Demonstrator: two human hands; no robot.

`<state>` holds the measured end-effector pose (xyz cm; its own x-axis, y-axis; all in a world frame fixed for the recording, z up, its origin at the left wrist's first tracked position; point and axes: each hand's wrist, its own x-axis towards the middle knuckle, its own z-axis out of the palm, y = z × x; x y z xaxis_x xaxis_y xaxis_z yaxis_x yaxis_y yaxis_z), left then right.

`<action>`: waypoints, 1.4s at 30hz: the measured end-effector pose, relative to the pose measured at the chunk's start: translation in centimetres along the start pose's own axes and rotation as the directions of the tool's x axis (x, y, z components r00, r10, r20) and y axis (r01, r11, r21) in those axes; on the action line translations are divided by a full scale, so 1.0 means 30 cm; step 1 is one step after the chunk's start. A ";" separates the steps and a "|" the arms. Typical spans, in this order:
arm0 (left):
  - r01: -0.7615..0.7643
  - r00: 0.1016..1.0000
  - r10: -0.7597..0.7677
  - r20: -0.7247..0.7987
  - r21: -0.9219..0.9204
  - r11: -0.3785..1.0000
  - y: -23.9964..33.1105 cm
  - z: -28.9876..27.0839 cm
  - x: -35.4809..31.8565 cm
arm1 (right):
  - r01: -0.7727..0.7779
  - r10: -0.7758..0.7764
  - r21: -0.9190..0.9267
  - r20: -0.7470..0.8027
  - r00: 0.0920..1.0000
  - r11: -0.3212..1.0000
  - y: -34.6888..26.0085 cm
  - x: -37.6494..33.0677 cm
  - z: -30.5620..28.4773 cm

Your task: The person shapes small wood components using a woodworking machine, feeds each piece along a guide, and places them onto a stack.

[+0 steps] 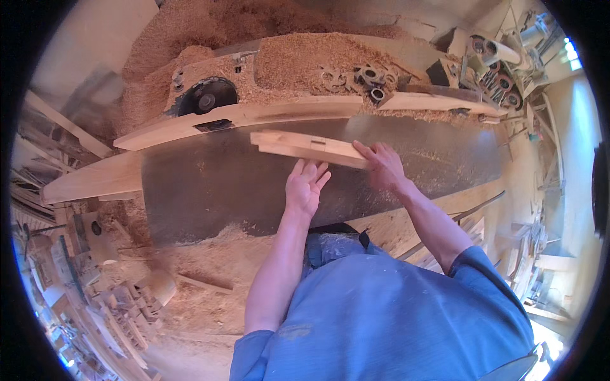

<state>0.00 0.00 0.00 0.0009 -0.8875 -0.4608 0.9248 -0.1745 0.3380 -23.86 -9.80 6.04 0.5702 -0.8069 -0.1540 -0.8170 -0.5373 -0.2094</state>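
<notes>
A short piece of pale wood [298,145] is held up over the dark metal table, with a small slot cut in its upper face and a stepped left end. My right hand [385,166] grips its right end, the thumb on top and the other fingers curled beneath. My left hand [305,188] is turned palm up below the piece's near edge, fingers apart and stretched toward it; whether the fingertips touch the wood is hard to tell.
Beyond the dark metal table [210,184] runs a long wooden fence board [254,113]. Behind it a round dark saw blade [206,96] shows, with heaped sawdust [286,60] and several metal rings [375,79]. Wood offcuts [127,305] lie at the lower left.
</notes>
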 end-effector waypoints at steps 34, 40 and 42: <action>-0.179 0.428 0.634 -0.644 0.627 0.758 -0.147 0.226 0.305 | 0.817 -0.768 0.263 -0.283 0.574 0.513 0.347 0.309 0.149; -0.110 0.378 0.665 -0.644 0.682 0.723 0.011 0.179 0.442 | 0.800 -0.755 0.253 -0.269 0.598 0.544 0.255 0.451 0.117; -0.106 0.371 0.674 -0.639 0.691 0.715 0.038 0.186 0.457 | 0.795 -0.744 0.248 -0.282 0.606 0.554 0.225 0.481 0.125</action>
<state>-1.05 -14.75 -1.36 0.8664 -0.1744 -0.4678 0.3978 -0.3253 0.8579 -20.83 -24.17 -1.22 0.9290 -0.1586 0.3344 0.0222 -0.8781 -0.4781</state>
